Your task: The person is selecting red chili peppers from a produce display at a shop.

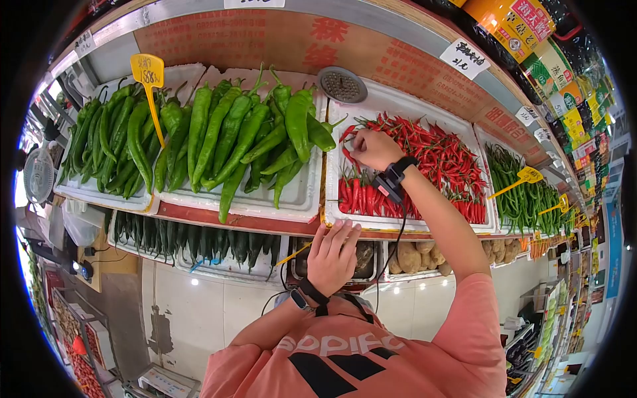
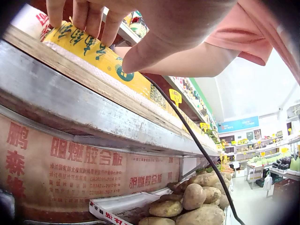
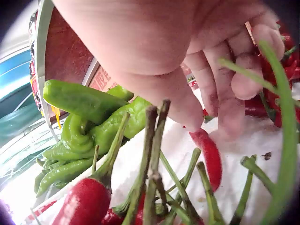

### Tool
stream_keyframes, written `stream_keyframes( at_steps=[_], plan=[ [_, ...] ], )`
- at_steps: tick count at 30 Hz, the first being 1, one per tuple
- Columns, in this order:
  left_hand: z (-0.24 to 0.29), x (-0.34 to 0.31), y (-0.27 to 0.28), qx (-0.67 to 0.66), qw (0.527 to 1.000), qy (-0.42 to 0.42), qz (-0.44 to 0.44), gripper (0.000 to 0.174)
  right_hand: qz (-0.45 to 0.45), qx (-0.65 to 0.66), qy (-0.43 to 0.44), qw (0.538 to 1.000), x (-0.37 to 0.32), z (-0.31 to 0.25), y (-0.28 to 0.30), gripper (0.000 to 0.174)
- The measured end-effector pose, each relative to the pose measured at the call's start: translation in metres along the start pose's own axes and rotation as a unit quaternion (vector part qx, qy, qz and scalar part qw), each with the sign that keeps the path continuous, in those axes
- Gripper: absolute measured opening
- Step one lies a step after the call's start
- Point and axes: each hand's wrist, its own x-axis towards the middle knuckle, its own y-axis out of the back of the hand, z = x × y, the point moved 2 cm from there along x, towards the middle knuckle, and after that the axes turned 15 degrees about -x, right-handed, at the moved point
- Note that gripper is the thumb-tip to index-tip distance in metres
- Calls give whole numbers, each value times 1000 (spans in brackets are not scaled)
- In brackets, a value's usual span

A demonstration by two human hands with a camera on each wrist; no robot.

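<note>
My right hand [image 1: 377, 149] reaches into the left part of a white foam box [image 1: 411, 225] full of small red chilies [image 1: 431, 156]. Between its thumb and fingertips it pinches one red chili [image 3: 209, 159], whose body hangs down over the box's white bottom. Green stems of a row of upright chilies stand near the camera in the right wrist view. My left hand [image 1: 332, 259] lies at the front edge of the shelf below the box, its fingers extended. In the left wrist view those fingers touch the yellow printed tape [image 2: 89, 49] along the box's side.
Large green peppers [image 1: 229, 132] fill foam boxes on the left, thin green chilies [image 1: 514, 172] one on the right. A round metal-faced object [image 1: 342, 85] sits behind the box's corner. Potatoes [image 1: 415, 255] and dark cucumbers [image 1: 192, 239] lie lower. A black cable [image 2: 197, 145] hangs near my left hand.
</note>
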Motion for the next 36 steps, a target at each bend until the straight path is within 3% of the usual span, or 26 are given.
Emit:
stream_keyframes(
  at_steps=[6, 12, 15, 18, 21, 24, 27, 30, 33, 34, 36],
  plan=[
    [2, 0, 0, -8, 1000, 1, 4, 51, -35, -49, -1, 998, 6, -4, -6, 39],
    [0, -1, -1, -11, 1000, 0, 2, 52, 23, -96, -20, 995, 10, -7, -8, 32],
    [0, 0, -1, -9, 1000, -2, -1, 52, 43, -67, -20, 997, 15, -4, -13, 31],
    [-1, 0, 0, -14, 1000, -1, -2, 52, 60, -5, 49, 997, 14, 0, -14, 29],
    [-1, 0, 0, -18, 1000, -1, -5, 52, -31, 114, 25, 993, 13, 1, -13, 28],
    [-2, -1, 0, -21, 1000, -3, -5, 52, -77, 179, 17, 981, 6, -2, -10, 28],
    [-2, -1, 0, -21, 1000, -3, -5, 52, -106, 217, 72, 968, 9, 10, -15, 25],
    [-3, -1, -1, -23, 1000, -3, -5, 52, -135, 241, 48, 960, -5, -4, 13, 22],
    [-4, -1, 0, -23, 1000, -4, -4, 52, -69, 210, 3, 975, -3, -2, 31, 17],
    [-4, -1, 0, -22, 1000, -4, -3, 52, -12, 190, 25, 981, 7, 8, 27, 15],
    [-2, -2, 0, -22, 1000, -4, -4, 52, 148, -33, 73, 986, 22, 14, 25, 17]
  ],
)
